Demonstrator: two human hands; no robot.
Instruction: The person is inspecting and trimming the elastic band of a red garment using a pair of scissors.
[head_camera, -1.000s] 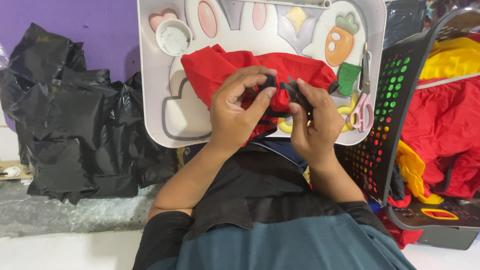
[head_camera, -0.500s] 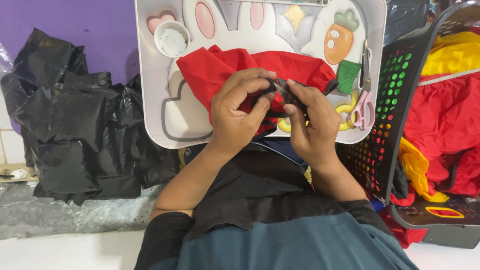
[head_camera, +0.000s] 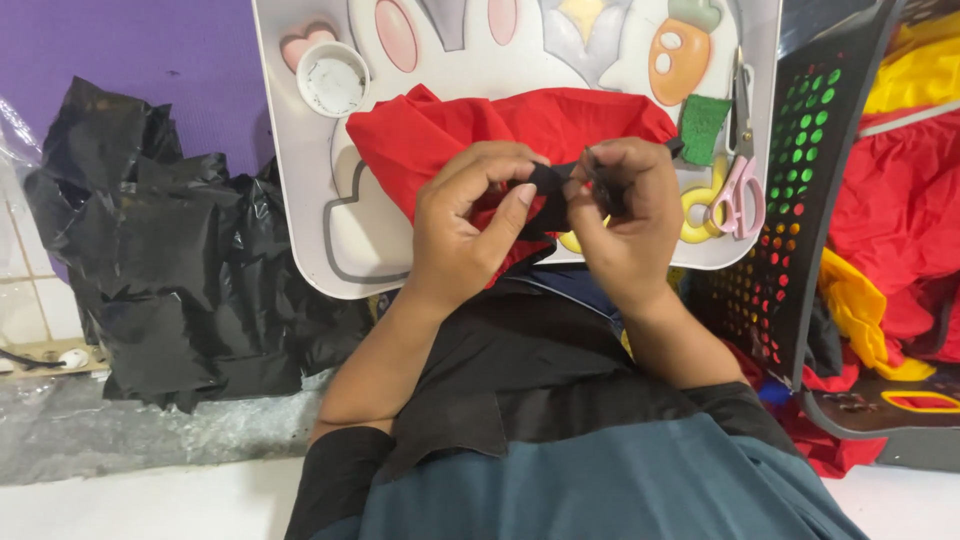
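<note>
Head view: left hand (head_camera: 465, 225), right hand (head_camera: 625, 215) pinch black strip (head_camera: 548, 183), apparently over tray (head_camera: 300, 200) edge.

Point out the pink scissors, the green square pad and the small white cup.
pink scissors (head_camera: 738, 195), head view, on the pink handle loops.
green square pad (head_camera: 703, 127), head view, on its middle.
small white cup (head_camera: 333, 79), head view, on its inside bottom.

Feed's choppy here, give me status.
Left hand and right hand both pinch black strap on red cloth. Pink scissors idle beside. Nothing blocking.
</note>
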